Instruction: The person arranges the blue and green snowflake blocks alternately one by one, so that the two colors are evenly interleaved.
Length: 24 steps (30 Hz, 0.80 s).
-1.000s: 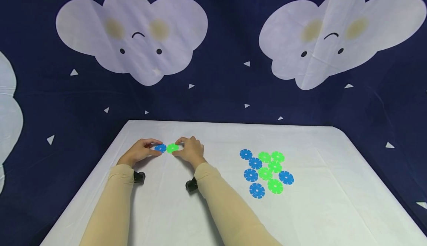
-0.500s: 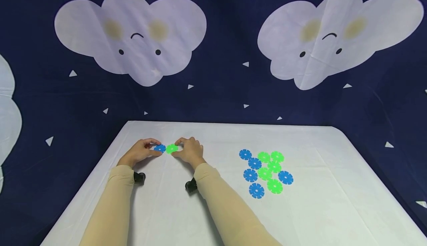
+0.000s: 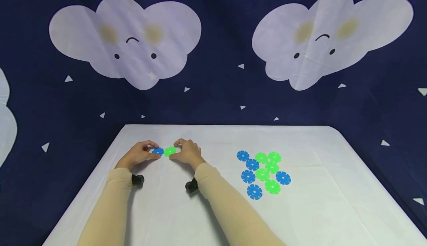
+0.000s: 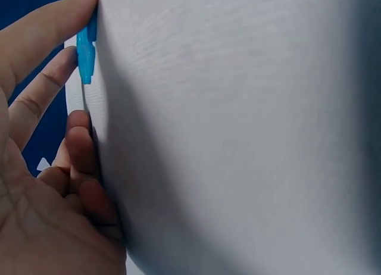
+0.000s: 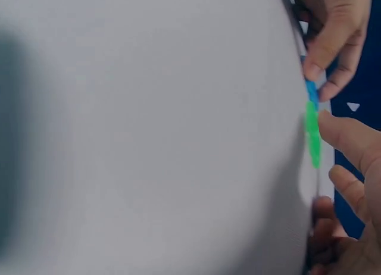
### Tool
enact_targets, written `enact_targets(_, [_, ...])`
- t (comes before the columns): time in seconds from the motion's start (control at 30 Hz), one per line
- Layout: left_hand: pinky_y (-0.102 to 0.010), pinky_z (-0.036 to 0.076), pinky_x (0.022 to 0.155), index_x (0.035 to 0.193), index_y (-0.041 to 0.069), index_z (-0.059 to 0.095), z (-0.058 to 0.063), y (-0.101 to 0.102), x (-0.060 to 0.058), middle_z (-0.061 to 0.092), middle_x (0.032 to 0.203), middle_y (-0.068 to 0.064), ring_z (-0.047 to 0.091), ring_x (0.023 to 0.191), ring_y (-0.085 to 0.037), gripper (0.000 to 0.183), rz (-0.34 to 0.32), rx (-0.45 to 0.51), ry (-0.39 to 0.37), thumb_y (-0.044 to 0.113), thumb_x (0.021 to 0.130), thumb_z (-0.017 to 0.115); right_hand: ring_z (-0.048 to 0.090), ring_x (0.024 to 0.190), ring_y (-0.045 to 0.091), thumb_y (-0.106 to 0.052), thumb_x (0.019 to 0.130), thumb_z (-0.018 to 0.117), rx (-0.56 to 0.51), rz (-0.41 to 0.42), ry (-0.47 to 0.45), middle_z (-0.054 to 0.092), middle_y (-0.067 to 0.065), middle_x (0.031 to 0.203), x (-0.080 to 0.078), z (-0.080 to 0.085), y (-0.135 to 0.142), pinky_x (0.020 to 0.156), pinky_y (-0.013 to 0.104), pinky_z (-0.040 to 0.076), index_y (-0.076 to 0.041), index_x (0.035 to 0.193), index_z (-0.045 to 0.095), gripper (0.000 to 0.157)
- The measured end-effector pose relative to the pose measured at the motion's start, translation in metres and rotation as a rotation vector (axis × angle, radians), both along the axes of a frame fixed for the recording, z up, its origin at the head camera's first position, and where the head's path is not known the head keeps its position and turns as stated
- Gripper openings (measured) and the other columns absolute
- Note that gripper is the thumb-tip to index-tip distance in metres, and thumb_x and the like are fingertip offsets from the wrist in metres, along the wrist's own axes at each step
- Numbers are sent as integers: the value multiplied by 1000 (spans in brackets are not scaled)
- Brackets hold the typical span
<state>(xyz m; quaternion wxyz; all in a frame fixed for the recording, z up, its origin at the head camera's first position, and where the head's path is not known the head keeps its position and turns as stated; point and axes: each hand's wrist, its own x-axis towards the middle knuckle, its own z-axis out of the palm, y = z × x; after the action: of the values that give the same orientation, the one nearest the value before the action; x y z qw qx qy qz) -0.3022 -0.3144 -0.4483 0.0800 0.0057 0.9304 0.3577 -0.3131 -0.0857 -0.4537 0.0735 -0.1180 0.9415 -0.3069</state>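
Observation:
Two slotted plastic interlocking discs lie flat, edge to edge, at the back left of the white table in the head view. My left hand (image 3: pixel 138 153) holds the blue disc (image 3: pixel 158 152) by its rim, thumb on the near side and index finger on the far side. My right hand (image 3: pixel 188 152) has its thumb and index finger curled round the green disc (image 3: pixel 170 152) from the right. In the left wrist view the blue disc (image 4: pixel 86 58) shows edge-on under the fingertips. The right wrist view shows the green disc (image 5: pixel 313 135) edge-on, with the thumb tip right at it.
Several blue discs (image 3: pixel 248 176) and green discs (image 3: pixel 272 187) lie in a loose group right of the right forearm. The white tabletop (image 3: pixel 320 209) ends at a dark blue cloud-print backdrop (image 3: pixel 220 101). Black wrist cameras (image 3: pixel 191 186) hang under both sleeves.
The head view has shifted slightly, so the scene sits a little lower and further left. Both hands stay at the same two discs, with hardly any movement over the table.

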Motion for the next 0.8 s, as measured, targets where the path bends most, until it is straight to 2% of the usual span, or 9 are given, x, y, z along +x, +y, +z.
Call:
enact_targets(0.07, [-38, 39, 84, 131, 5, 69, 0, 0, 0, 60, 112, -18, 51, 105, -32, 52, -8, -4, 3, 25, 87, 87, 62, 132, 30, -46, 88, 87, -47, 17, -37, 68, 6, 141, -2, 3, 4, 109, 48, 47, -26, 140, 67, 59])
enact_targets(0.2, [-35, 40, 82, 135, 5, 65, 2, 1, 0, 59, 110, -16, 52, 102, -30, 56, -25, -7, -4, 28, 89, 86, 65, 129, 26, -36, 91, 86, -164, 71, -115, 71, 9, 139, -8, 8, 15, 115, 44, 50, -18, 144, 62, 61])
enact_targets(0.33, [-36, 44, 83, 140, 4, 59, 6, 5, -3, 59, 111, -16, 55, 101, -30, 62, -37, -10, -3, 30, 90, 85, 67, 112, 22, -31, 94, 83, -223, 127, -160, 71, 11, 131, -16, 13, 35, 101, 37, 56, -14, 142, 64, 54])
enact_targets(0.47, [-50, 52, 98, 138, 2, 64, 10, 15, -8, 65, 126, -25, 61, 114, -38, 60, -61, -35, 63, 29, 89, 85, 61, 100, 18, -31, 95, 81, -201, 169, -162, 69, 9, 120, -24, 22, 60, 89, 33, 54, -13, 137, 67, 47])
enact_targets(0.57, [-63, 46, 112, 136, 4, 69, 12, 24, -11, 63, 141, -29, 58, 129, -45, 57, -81, -48, 97, 28, 89, 86, 60, 103, 19, -30, 95, 81, -170, 204, -157, 67, 8, 120, -29, 28, 80, 90, 34, 54, -13, 135, 68, 46])
enact_targets(0.67, [-65, 44, 117, 135, 7, 71, 13, 32, -14, 62, 146, -27, 57, 136, -47, 55, -100, -44, 92, 28, 88, 89, 62, 110, 21, -30, 96, 81, -129, 231, -156, 68, 9, 126, -33, 32, 101, 96, 37, 55, -12, 136, 68, 46])
enact_targets(0.8, [-62, 47, 115, 133, 7, 73, 13, 42, -19, 66, 140, -24, 61, 131, -44, 55, -155, -49, 94, 26, 85, 91, 64, 115, 23, -30, 95, 81, -69, 243, -150, 69, 11, 130, -39, 35, 132, 101, 40, 55, -12, 137, 69, 47])
